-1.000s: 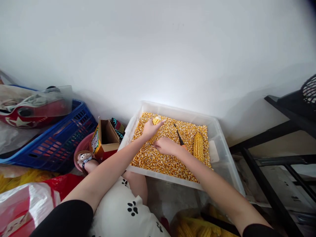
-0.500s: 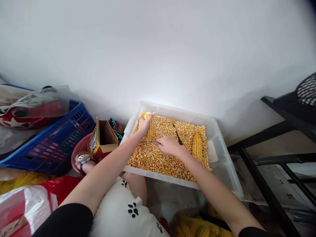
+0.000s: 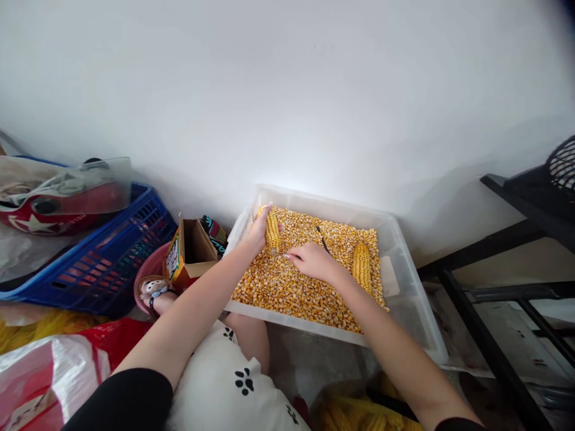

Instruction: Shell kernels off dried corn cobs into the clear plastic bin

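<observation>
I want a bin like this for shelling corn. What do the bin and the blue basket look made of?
The bin looks like translucent, smooth plastic: the kernels show through its walls. The blue basket looks like rigid moulded plastic with a slotted lattice.

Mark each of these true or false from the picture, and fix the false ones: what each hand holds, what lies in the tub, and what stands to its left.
1. The left hand grips a corn cob over the clear plastic tub. True.
2. The tub is filled with water. False: it holds loose yellow corn kernels.
3. A second corn cob lies on the kernels to the right of the right hand. True.
4. The right hand rests on the blue crate. False: it is over the kernels, close to the held cob, with a thin dark tool at it.
5. An open cardboard box stands left of the tub. True.
</observation>
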Available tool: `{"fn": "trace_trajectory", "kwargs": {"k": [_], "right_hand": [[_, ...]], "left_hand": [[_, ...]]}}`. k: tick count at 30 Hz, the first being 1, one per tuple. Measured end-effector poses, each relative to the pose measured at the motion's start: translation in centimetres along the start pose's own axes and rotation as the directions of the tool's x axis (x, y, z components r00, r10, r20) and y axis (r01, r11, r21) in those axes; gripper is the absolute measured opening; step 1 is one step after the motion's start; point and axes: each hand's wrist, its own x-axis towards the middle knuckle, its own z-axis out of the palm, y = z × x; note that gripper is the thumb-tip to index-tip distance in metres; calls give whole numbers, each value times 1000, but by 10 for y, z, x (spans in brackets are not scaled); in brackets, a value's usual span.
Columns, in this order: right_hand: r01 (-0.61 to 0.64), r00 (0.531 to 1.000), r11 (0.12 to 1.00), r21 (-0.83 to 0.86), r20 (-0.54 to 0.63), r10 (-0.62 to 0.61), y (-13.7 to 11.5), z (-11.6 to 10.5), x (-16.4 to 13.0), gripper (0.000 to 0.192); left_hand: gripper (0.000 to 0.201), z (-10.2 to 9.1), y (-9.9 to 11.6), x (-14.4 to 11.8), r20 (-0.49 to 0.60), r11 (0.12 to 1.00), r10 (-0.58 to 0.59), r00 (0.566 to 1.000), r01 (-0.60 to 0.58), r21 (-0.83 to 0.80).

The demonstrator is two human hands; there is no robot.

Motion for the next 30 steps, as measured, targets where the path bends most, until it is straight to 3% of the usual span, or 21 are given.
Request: {"fn": "trace_trajectory", "kwargs": {"k": [9, 16, 22, 30], "right_hand": [[-1, 999, 997, 82, -35, 4, 0, -12, -5, 35], [-14, 999, 1000, 16, -30, 14, -2, -2, 0, 37], [17, 1000, 999, -45, -17, -18, -2, 3, 1, 38], [33, 998, 993, -115, 60, -26, -9, 6, 2, 37]], "left_hand": [[49, -3, -2, 7, 44, 996, -74, 996, 76, -49], [52, 2, -4, 3, 1, 999, 41, 999, -41, 0], [47, 2, -8, 5, 96, 999, -31, 995, 35, -35], [46, 9, -14, -4, 22, 993, 98, 995, -99, 70]]}}
